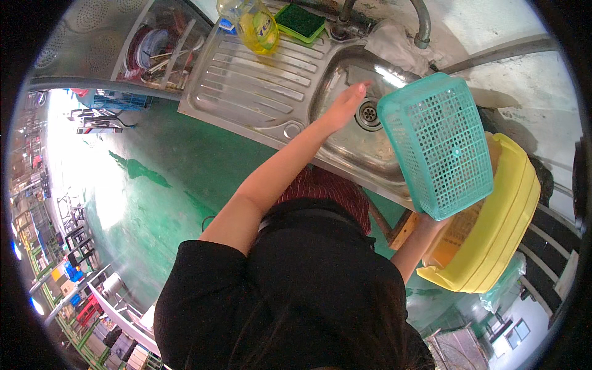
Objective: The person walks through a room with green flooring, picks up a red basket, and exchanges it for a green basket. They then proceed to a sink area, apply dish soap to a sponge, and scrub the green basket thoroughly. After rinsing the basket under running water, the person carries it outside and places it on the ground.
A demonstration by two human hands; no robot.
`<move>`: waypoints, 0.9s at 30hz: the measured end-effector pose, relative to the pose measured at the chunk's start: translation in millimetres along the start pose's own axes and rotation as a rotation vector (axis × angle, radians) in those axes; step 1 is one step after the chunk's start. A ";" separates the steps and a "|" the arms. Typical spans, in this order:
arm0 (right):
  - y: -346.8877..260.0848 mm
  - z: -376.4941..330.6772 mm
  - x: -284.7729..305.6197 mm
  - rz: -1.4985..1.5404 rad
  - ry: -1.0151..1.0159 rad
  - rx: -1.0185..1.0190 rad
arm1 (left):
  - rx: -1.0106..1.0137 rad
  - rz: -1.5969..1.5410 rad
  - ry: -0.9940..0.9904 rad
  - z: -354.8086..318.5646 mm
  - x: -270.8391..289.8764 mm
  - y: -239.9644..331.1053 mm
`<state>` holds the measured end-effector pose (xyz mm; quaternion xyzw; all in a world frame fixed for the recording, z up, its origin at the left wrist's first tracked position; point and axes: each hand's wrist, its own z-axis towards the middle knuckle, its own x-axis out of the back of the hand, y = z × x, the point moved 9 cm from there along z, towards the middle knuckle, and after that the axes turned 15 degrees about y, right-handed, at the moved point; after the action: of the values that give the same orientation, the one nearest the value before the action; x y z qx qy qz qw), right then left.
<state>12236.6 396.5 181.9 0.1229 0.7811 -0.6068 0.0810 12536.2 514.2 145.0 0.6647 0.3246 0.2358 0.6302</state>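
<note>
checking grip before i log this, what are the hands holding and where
The right hand grips the teal basket by its lower end, tilted over the sink. The left hand is open inside the sink, holding nothing.

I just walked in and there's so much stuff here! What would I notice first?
Probably the bright teal basket, tipped over the right side of the steel sink and held from below by the right hand. Tucked behind it is a big yellow tub. The left hand reaches into the sink near the drain, and a yellow soap bottle and green sponge sit at the back of the ridged draining board.
</note>
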 end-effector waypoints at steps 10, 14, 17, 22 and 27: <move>2.1 28.7 -1.6 -0.079 0.118 -0.184 | 0.172 -0.102 0.162 1.6 32.5 -21.5; 4.7 34.6 -15.0 -0.300 -0.048 -0.038 | 0.126 -0.064 0.252 -14.5 60.2 -21.1; 20.2 36.4 -8.9 -0.244 -0.001 -0.205 | 0.175 -0.086 0.311 -44.1 81.3 -31.3; 65.9 33.1 -5.8 -0.231 -0.012 -0.398 | 0.199 -0.090 0.479 -121.6 136.3 -31.2; 98.6 2.8 -33.8 -0.401 -0.164 -0.381 | 0.282 -0.151 0.861 -256.1 248.4 -73.7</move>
<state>12297.4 413.6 99.0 -0.1008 0.8805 -0.4611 0.0440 12509.7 870.2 72.4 0.5601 0.6334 0.3974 0.3566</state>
